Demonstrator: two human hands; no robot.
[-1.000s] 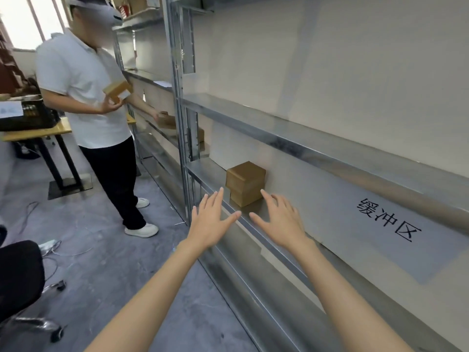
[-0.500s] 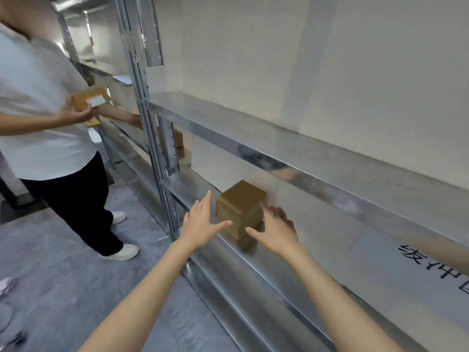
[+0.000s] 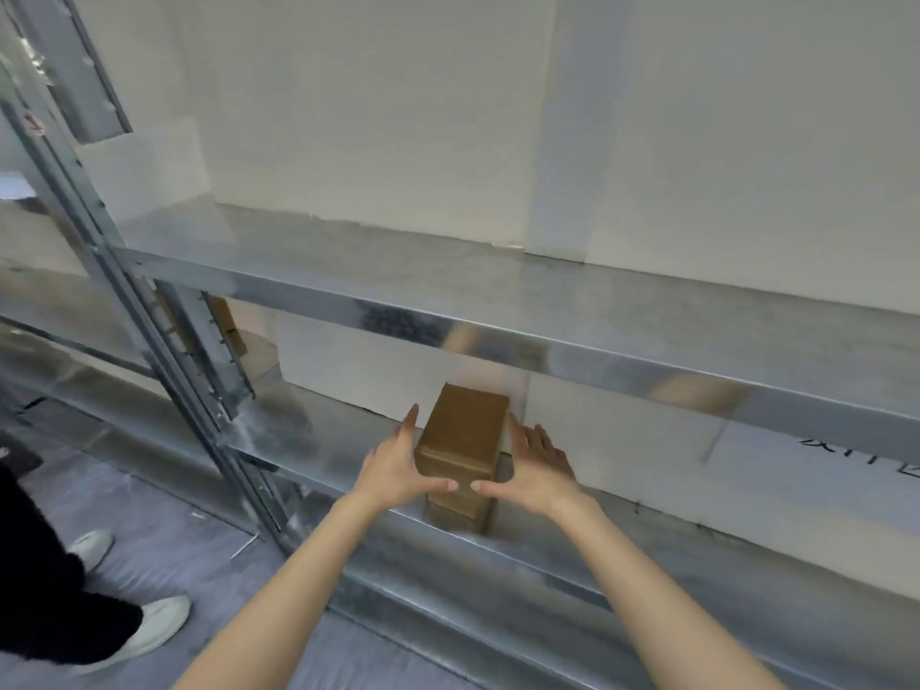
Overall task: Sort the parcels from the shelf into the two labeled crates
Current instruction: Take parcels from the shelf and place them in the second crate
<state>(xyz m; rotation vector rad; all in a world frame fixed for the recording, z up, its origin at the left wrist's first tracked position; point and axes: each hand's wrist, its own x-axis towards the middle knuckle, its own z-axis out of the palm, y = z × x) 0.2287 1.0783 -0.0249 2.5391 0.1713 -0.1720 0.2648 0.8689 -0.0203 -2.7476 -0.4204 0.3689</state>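
Note:
A brown cardboard parcel (image 3: 465, 435) stands on the lower metal shelf (image 3: 318, 440), near its front edge. My left hand (image 3: 398, 465) presses against the parcel's left side, thumb across its front. Against the right side lies my right hand (image 3: 535, 470), fingers spread behind, thumb on the front. Both thumbs nearly meet on the near face. The parcel's base still seems to rest on the shelf. No crates are in view.
A wider shelf board (image 3: 448, 311) runs just above the parcel, leaving a low gap. A steel upright (image 3: 164, 341) stands to the left, with more brown parcels (image 3: 229, 326) behind it. Another person's leg and white shoe (image 3: 154, 625) are at the lower left on the grey floor.
Both hands have closed in from either side and now clasp the parcel. My view has swung right and nearer the shelf; the other person has mostly left the frame.

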